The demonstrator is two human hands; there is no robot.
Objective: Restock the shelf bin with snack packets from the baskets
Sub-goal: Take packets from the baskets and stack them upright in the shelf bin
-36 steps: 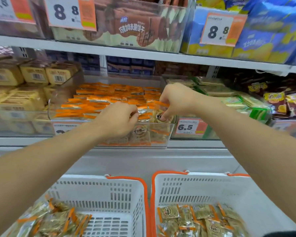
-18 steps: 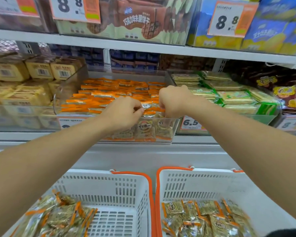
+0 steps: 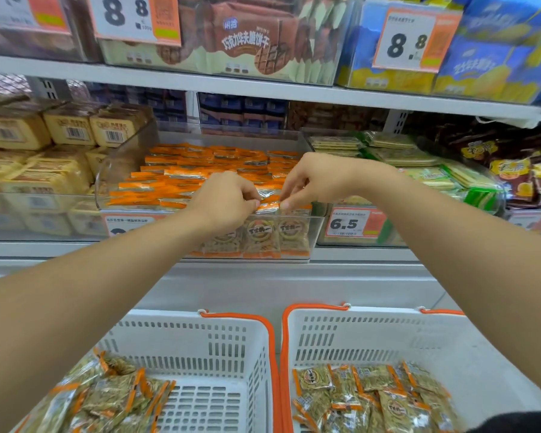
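Both grips pinch packet tops point(image 3: 267, 200) at the bin's point(image 3: 314, 228) front: left hand point(image 3: 228, 200), right hand point(image 3: 313, 179).

I see bright, even light from above and almost no hard shadows. The clear bin point(image 3: 313, 232) gives soft glare at its front wall. The frame edges bend from the wide lens, and the upper left is slightly blurred.

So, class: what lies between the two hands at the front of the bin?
In the head view, the orange top edges of upright packets span the gap between the left hand and right hand inside the bin.
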